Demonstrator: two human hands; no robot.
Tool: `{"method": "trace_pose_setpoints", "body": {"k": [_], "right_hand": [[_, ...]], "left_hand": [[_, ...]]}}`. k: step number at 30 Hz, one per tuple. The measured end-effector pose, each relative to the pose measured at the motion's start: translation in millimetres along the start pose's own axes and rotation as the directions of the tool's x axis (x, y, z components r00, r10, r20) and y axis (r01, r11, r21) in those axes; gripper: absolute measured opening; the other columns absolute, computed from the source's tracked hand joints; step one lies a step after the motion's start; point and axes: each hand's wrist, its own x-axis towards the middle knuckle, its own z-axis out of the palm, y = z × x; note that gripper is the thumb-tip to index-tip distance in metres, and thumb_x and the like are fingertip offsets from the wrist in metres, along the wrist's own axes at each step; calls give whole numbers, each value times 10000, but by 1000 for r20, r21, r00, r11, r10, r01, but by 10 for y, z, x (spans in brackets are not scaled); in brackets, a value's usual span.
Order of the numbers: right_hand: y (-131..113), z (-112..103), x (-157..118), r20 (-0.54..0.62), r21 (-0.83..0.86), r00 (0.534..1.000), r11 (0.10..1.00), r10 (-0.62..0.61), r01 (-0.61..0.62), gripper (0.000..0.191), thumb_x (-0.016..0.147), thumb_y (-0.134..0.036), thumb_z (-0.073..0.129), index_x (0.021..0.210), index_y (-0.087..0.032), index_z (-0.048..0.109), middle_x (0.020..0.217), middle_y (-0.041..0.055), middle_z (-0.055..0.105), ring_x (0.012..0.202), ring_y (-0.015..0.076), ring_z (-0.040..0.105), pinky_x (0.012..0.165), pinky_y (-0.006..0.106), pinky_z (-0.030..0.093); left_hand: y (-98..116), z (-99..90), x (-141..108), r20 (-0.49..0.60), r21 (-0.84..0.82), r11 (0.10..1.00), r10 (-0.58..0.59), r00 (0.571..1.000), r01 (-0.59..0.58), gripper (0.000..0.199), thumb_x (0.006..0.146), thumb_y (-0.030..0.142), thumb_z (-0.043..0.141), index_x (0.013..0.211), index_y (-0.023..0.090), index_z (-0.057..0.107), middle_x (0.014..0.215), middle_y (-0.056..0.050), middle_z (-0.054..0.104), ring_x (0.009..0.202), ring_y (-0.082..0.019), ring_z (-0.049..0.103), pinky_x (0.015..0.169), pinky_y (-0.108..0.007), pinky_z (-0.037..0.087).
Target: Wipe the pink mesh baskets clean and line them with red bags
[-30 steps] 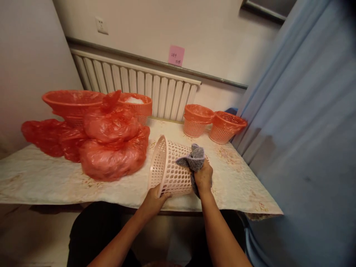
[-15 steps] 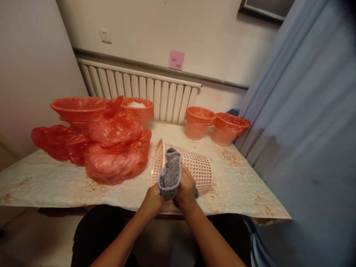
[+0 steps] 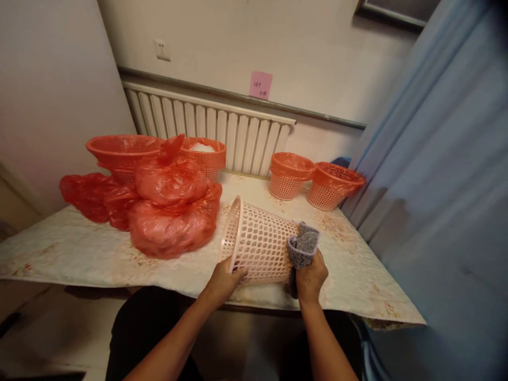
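Note:
A pale pink plastic wastebasket (image 3: 264,243) with a lattice of holes lies on its side on the table, its mouth turned left. My left hand (image 3: 224,280) grips the lower edge of its rim, thumb on the outside. In my right hand (image 3: 312,278) is a bunched grey cloth (image 3: 305,246) with a lilac edge. That hand is closed round the cloth beside the basket's base, at the right end. Part of the cloth hangs below my fist; whether it touches the base I cannot tell.
Knotted red plastic bags (image 3: 172,225) are heaped at the left. Behind them stand a wide red-lined basket (image 3: 123,148) and another lined basket (image 3: 214,159) with something white inside. Two red-lined baskets (image 3: 286,185) stand back right, near a blue curtain (image 3: 428,159). A floral cloth covers the table (image 3: 357,275).
My right hand has carried the grey cloth rightward to the basket's base. My left hand has let go of the cloth and taken the basket's rim. The view has shifted slightly.

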Motion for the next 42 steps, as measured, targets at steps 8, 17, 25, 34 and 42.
{"method": "trace_pose_setpoints", "body": {"k": [8, 17, 25, 34, 42], "right_hand": [[-785, 260, -373, 100, 245, 972, 952, -211, 182, 278, 870, -229, 576, 1135, -167, 635, 1117, 134, 664, 1097, 273, 592, 912, 440, 495], [-1053, 300, -293, 179, 409, 832, 809, -525, 423, 404, 869, -99, 518, 1253, -216, 566, 1300, 84, 588, 1275, 263, 491, 1055, 478, 429], [-16, 56, 136, 148, 36, 952, 963, -268, 266, 313, 889, -267, 523, 1168, -183, 636, 1204, 103, 648, 1147, 247, 564, 989, 445, 446], [141, -2, 63, 90, -17, 980, 984, -175, 177, 361, 900, -346, 487, 1176, -170, 638, 1190, 111, 651, 1119, 267, 570, 966, 440, 437], [92, 44, 96, 63, -5, 989, 991, -131, 131, 369, 888, -346, 502, 1177, -164, 640, 1151, 117, 667, 1084, 267, 588, 942, 430, 448]], "left_hand": [[2, 5, 52, 34, -15, 995, 99, 995, -99, 350, 745, 282, 605, 1039, 101, 666, 1035, -110, 737, 967, -267, 664, 895, -389, 513], [50, -15, 65, -35, -3, 989, 150, 988, -150, 225, 730, 258, 598, 864, 122, 717, 952, -91, 752, 915, -261, 659, 883, -369, 512], [75, -39, 52, -10, 16, 998, 60, 998, -60, 354, 693, 243, 612, 1011, 95, 659, 940, -99, 736, 869, -248, 667, 801, -361, 528], [-309, -104, -28, 76, 25, 988, 148, 986, -151, 386, 757, 322, 628, 1094, 134, 648, 1034, -83, 739, 977, -250, 667, 902, -357, 506], [-640, -231, -4, 119, 144, 976, 145, 982, -161, 373, 752, 327, 614, 1083, 183, 704, 1095, -62, 743, 1060, -282, 652, 991, -387, 461]]}}
